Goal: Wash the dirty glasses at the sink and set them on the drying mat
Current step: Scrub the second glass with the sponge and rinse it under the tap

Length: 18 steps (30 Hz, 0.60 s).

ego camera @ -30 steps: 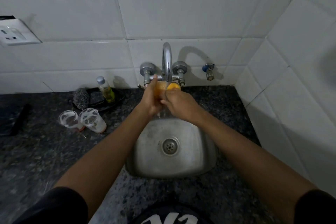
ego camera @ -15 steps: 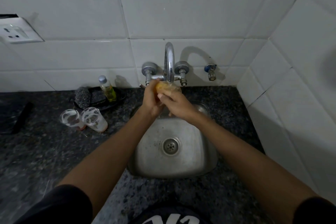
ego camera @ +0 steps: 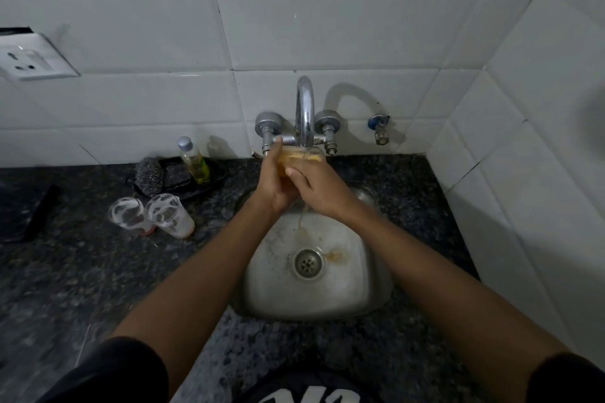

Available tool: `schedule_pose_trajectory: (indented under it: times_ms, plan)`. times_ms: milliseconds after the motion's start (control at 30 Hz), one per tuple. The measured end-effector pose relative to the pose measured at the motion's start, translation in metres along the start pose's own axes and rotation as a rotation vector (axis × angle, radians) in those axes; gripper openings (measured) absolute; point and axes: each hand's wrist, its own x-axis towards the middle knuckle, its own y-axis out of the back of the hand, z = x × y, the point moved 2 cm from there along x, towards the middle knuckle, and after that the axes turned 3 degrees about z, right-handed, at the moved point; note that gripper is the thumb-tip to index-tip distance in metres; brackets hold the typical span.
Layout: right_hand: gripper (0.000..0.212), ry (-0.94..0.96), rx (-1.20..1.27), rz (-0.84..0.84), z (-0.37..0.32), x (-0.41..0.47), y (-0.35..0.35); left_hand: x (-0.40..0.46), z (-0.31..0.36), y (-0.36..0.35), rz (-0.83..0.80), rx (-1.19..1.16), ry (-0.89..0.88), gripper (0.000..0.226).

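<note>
A steel sink [ego camera: 343, 291] fills the lower centre of the frame, orange-tinted water streaking its basin. Above it, the left hand [ego camera: 273, 180] and right hand [ego camera: 319, 188] both curl their fingers around a glass [ego camera: 299, 156] under the tap [ego camera: 305, 108]. The glass lies nearly sideways, long axis left to right, and looks clear with yellow-orange liquid inside. Two dirty glasses [ego camera: 152, 214] stand at centre left.

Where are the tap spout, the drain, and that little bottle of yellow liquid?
tap spout [ego camera: 305, 108]: head view, on its curved metal neck.
drain [ego camera: 308, 263]: head view, on the strainer's middle.
bottle [ego camera: 195, 161]: head view, on its yellow-filled body.
</note>
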Motion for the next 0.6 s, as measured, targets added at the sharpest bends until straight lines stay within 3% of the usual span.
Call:
schedule_pose_trajectory:
  times_ms: [67, 133, 267, 367, 433, 533, 600]
  plan:
    - [0.033, 0.068, -0.13, -0.052, 0.01, -0.005, 0.002, 0.002, 0.006, 0.004, 0.017, 0.098, 0.006, 0.071]
    - [0.033, 0.026, 0.003, -0.076, 0.013, -0.006, 0.002, 0.004, 0.008, 0.006, 0.044, 0.088, -0.026, 0.046]
    - [0.031, -0.378, 0.444, -0.083, -0.002, 0.0, -0.005, -0.001, -0.004, 0.005, 0.091, 0.011, -0.045, 0.034]
    - [0.035, -0.157, 0.177, -0.016, 0.005, -0.003, -0.005, -0.002, -0.003, 0.005, 0.07, 0.012, -0.026, 0.045]
    - [0.031, -0.033, 0.057, -0.073, 0.015, -0.009, -0.007, -0.001, 0.001, 0.004, 0.062, 0.056, -0.018, 0.051]
    - [0.029, -0.27, 0.306, -0.133, 0.009, -0.011, -0.007, -0.006, 0.0, 0.004, 0.122, 0.03, -0.03, 0.029]
    - [0.029, -0.469, 0.546, -0.107, 0.001, -0.007, -0.008, -0.01, -0.007, 0.004, 0.161, 0.004, -0.014, 0.031]
